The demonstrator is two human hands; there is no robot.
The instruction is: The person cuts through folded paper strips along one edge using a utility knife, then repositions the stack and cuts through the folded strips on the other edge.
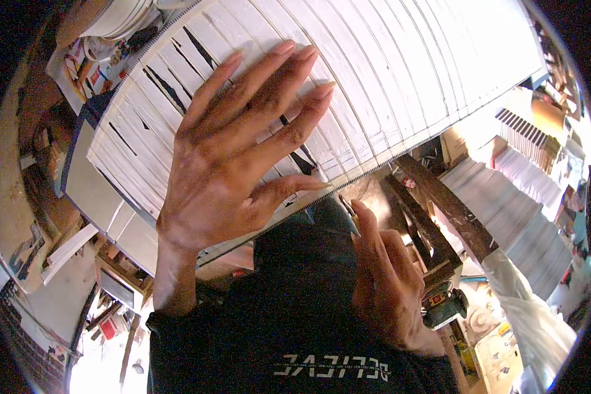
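Note:
My left hand (230,151) lies flat, fingers spread, on a wide white panel (387,79) ruled with thin parallel cords or ribs. Near that hand, several dark gaps (166,88) show between the white strips. The panel's near edge (374,169) is finely toothed. Just below this edge, my right hand (389,276) is closed with its fingers pinched round a thin, dark, pointed tool (348,207). Its tip is close to the panel edge; whether it touches, I cannot tell. The tool's exact kind is too small to make out.
Stacks of paper sheets (512,203) stand at the right, beside dark wooden beams (446,203). Clear plastic sheeting (525,302) hangs at lower right. A pale board with a dark border (105,184) lies under the panel's left end. A white bucket-like container (118,20) is at upper left.

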